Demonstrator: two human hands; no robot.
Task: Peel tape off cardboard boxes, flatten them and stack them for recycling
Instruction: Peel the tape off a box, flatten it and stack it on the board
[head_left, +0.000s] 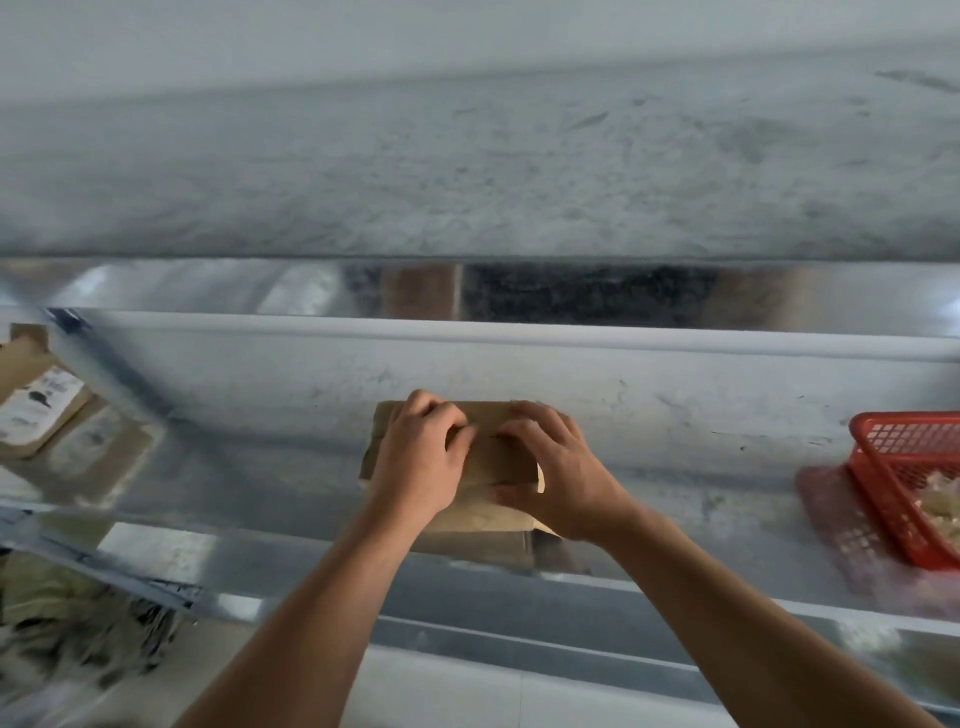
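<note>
One metal worktop (675, 415) carries two flattened boxes (47, 405) at its left edge and one red basket (909, 467) at its right. One cardboard box (493, 462) sits centre. Two bare hands: left grip (415, 457) and right grip (556, 467) both clasp it, fingers curled over its top.

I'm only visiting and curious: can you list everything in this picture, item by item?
Small brown cardboard box: one, brown, middle of the worktop, under both hands.
Flattened cardboard pieces with white labels: at least two, brown and white, far left, overlapping.
Red plastic mesh basket: one, red, right edge of the view.
Pale scraps: a heap, whitish, inside the basket, too blurred to identify.
Shiny metal worktop: one, silver-grey, across the view.
Grey wall: one, behind the worktop.
Crumpled material: dull green-brown, lower left, blurred.
Left hand: one, fingers curled on the box's top.
Right hand: one, gripping the box's right end.
</note>
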